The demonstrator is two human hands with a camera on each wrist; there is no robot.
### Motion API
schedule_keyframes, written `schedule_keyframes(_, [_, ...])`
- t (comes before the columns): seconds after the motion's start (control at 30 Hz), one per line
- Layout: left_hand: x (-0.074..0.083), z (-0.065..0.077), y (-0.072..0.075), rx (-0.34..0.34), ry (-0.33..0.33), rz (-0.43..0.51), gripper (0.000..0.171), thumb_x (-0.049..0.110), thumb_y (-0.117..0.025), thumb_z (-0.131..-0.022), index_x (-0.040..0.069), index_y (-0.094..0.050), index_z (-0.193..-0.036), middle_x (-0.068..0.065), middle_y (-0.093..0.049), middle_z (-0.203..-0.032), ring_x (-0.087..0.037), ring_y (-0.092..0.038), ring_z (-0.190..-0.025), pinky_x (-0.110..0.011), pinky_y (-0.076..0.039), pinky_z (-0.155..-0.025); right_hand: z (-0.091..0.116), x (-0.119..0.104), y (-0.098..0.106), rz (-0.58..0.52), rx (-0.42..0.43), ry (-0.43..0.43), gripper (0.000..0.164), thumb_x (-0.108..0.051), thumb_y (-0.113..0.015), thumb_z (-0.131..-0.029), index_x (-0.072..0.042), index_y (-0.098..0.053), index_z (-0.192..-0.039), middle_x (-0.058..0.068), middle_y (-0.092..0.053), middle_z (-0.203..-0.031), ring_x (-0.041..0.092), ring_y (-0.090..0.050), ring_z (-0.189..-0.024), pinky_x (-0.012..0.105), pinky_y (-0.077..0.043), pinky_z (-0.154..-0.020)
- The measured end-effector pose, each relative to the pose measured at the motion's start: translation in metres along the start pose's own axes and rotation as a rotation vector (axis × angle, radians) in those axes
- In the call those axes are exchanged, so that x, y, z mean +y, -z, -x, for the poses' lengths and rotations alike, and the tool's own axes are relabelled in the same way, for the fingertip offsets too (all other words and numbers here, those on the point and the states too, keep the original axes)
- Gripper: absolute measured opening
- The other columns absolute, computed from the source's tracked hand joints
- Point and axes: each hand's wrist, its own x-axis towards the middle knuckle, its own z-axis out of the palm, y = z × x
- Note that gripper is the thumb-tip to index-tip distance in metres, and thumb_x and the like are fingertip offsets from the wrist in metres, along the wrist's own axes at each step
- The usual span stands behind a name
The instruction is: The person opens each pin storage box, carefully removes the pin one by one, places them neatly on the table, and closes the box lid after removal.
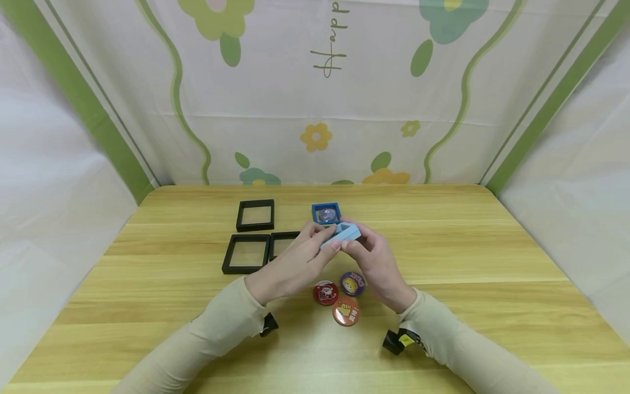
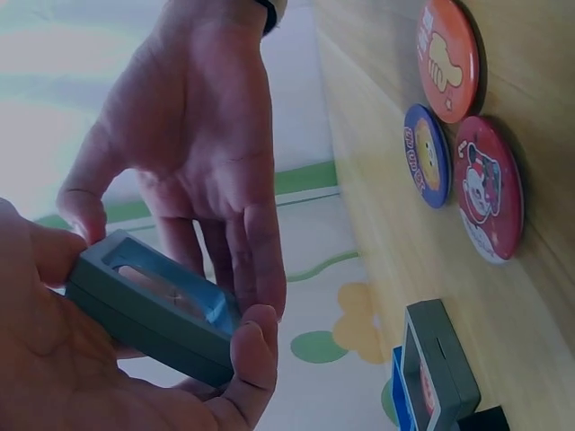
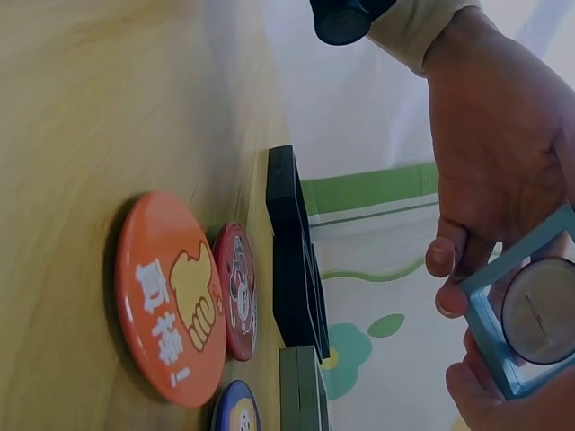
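Above the table, both hands hold a small light blue square display frame between them. My left hand grips its left end between thumb and fingers. With its thumb at the near side and fingers behind, my right hand holds the other end. Inside the frame sits a round badge, its plain back with a pin showing in the right wrist view. Below the hands lie three round badges: a red one, a purple one and an orange one with a thumbs-up.
Three black square frames lie on the left: one at the back, one in front and one partly behind my left hand. A blue frame holding a badge lies farther back; beside it a grey-green frame holds a reddish badge.
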Motion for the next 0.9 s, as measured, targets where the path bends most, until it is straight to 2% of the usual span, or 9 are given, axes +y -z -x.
schedule_keyframes(0.17, [0.0, -0.001, -0.002, 0.009, -0.01, -0.01, 0.07, 0.055, -0.023, -0.105, 0.007, -0.032, -0.154, -0.008, -0.036, -0.137, -0.017, -0.05, -0.103, -0.032, -0.045, -0.086, 0.001, 0.001, -0.002, 0.061, 0.027, 0.037, 0.052, -0.009, -0.056, -0.092, 0.003, -0.048, -0.141, 0.02, -0.053, -0.13, 0.028, -0.053, -0.111, 0.035, -0.046, -0.098])
schedule_keyframes(0.3, [0.0, -0.001, -0.003, 0.018, -0.02, -0.023, 0.071, 0.056, -0.023, -0.104, 0.005, -0.032, -0.153, -0.009, -0.036, -0.136, -0.016, -0.049, -0.099, -0.031, -0.046, -0.081, 0.0, -0.001, -0.001, 0.062, 0.016, 0.03, 0.054, -0.009, -0.055, -0.09, 0.003, -0.047, -0.143, 0.019, -0.052, -0.132, 0.028, -0.053, -0.113, 0.034, -0.045, -0.099])
schedule_keyframes(0.47, [0.002, -0.001, 0.0, 0.05, -0.015, -0.011, 0.073, 0.059, -0.026, -0.103, 0.007, -0.032, -0.153, -0.007, -0.037, -0.134, -0.015, -0.05, -0.099, -0.03, -0.047, -0.08, -0.003, -0.005, 0.004, -0.028, -0.043, -0.01, 0.058, -0.01, -0.056, -0.09, 0.003, -0.042, -0.146, 0.02, -0.048, -0.138, 0.027, -0.052, -0.119, 0.035, -0.042, -0.102])
schedule_keyframes(0.67, [0.005, 0.0, 0.013, 0.093, -0.014, 0.013, 0.068, 0.056, -0.038, -0.102, 0.009, -0.041, -0.15, -0.006, -0.046, -0.129, -0.016, -0.053, -0.094, -0.031, -0.05, -0.072, -0.005, -0.012, 0.008, -0.142, -0.145, -0.069, 0.058, -0.011, -0.058, -0.095, 0.003, -0.038, -0.147, 0.023, -0.042, -0.14, 0.029, -0.051, -0.122, 0.038, -0.038, -0.106])
schedule_keyframes(0.8, [0.003, 0.0, 0.024, 0.117, -0.033, 0.014, 0.063, 0.052, -0.045, -0.101, 0.008, -0.048, -0.146, -0.005, -0.049, -0.125, -0.015, -0.055, -0.09, -0.031, -0.051, -0.068, -0.008, -0.017, 0.013, -0.175, -0.225, -0.084, 0.06, -0.01, -0.057, -0.096, 0.004, -0.034, -0.149, 0.025, -0.038, -0.142, 0.031, -0.048, -0.126, 0.04, -0.036, -0.107])
schedule_keyframes(0.9, [0.003, 0.001, 0.029, 0.116, -0.042, 0.018, 0.062, 0.051, -0.046, -0.101, 0.007, -0.05, -0.144, -0.004, -0.05, -0.124, -0.017, -0.055, -0.089, -0.032, -0.052, -0.067, -0.009, -0.02, 0.016, -0.189, -0.246, -0.086, 0.061, -0.008, -0.059, -0.095, 0.005, -0.033, -0.149, 0.025, -0.038, -0.142, 0.031, -0.047, -0.127, 0.04, -0.036, -0.107])
